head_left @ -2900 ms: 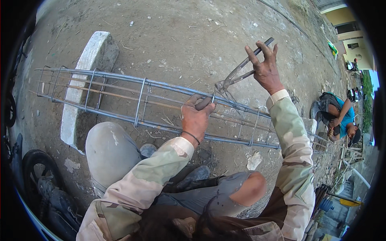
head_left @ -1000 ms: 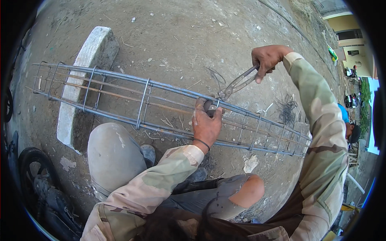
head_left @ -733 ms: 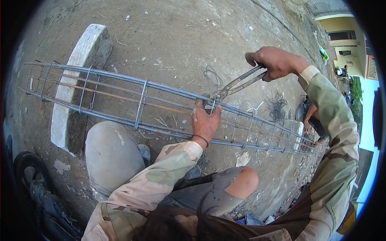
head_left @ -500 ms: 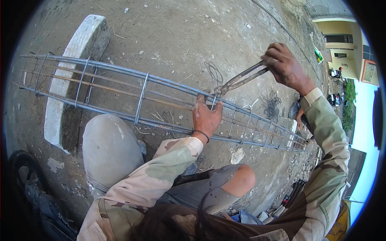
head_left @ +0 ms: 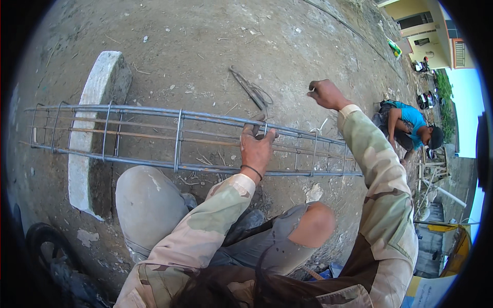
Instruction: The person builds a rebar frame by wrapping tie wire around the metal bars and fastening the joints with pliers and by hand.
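- Head view: a dark wheel [head_left: 43, 238] stands off the near left end of a long rebar cage [head_left: 178, 141].
- A pale concrete block [head_left: 82, 174] lies crosswise beneath the cage's left part.
- Blue-grey bars and squarish stirrups form the cage; thinner, rust-brown rods run lengthwise inside it.
- A bent knee [head_left: 149, 192] in grey trousers shows just on the cage's near side.
- The left hand [head_left: 256, 154], coming from the near side, grips the cage with thumb and fingers at a stirrup on its far bars; the cage stretches away on both sides of that hand.
- Dark pincers [head_left: 247, 90] point away from the cage's far side, their head near the left fingers; contact with the bars is unclear.
- The right hand [head_left: 328, 96] is well apart from the cage, beyond its far side, fingers curled; how tightly they close cannot be told. Its sleeve [head_left: 377, 169] hides the cage's right end.
- A co-worker [head_left: 411, 126] in blue crouches past that end.
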Tool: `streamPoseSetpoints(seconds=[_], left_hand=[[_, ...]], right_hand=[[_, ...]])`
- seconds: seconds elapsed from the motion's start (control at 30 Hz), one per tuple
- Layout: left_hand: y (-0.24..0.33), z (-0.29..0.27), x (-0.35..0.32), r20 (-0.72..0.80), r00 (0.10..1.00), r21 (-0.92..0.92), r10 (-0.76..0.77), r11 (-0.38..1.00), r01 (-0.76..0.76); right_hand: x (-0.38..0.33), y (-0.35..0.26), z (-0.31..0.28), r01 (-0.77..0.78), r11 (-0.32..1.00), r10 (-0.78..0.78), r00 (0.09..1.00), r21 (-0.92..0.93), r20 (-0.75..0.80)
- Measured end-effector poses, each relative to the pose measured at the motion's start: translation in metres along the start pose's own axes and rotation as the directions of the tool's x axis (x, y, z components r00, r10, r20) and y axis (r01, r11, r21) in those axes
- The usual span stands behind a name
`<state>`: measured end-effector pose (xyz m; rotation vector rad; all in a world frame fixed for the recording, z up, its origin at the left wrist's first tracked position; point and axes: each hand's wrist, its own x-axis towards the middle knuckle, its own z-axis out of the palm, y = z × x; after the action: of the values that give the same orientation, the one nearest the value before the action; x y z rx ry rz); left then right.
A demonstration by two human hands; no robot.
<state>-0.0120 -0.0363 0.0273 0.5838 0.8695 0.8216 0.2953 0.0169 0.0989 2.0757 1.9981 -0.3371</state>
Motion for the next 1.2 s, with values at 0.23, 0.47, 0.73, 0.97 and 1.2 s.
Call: streamPoseSetpoints(seconds=[0.23, 0.47, 0.73, 0.97, 1.2], left_hand=[[0.009, -0.001, 0.005, -0.025, 0.992, -0.029, -0.127, 0.992, 0.126], [0.008, 0.001, 0.010, -0.034, 0.992, -0.050, -0.118, 0.992, 0.116], [0.013, 0.002, 0.010, 0.015, 0.994, -0.097, -0.109, 0.989, 0.110], [0.011, -0.003, 0.013, 0.059, 0.994, -0.104, -0.096, 0.989, 0.102], [0.006, -0.003, 0.013, 0.066, 0.987, -0.137, -0.147, 0.978, 0.155]], right_hand=[[0.109, -0.032, 0.111, 0.044, 0.992, -0.066, 0.982, 0.121, 0.179], [0.182, -0.077, 0.177, -0.024, 0.996, -0.004, 0.950, 0.085, 0.313], [0.185, -0.068, 0.196, 0.067, 0.991, -0.097, 0.960, 0.119, 0.261], [0.179, -0.065, 0.185, 0.133, 0.983, -0.137, 0.990, 0.127, 0.025], [0.079, -0.030, 0.046, -0.049, 0.993, 0.074, 0.968, 0.107, -0.241]])
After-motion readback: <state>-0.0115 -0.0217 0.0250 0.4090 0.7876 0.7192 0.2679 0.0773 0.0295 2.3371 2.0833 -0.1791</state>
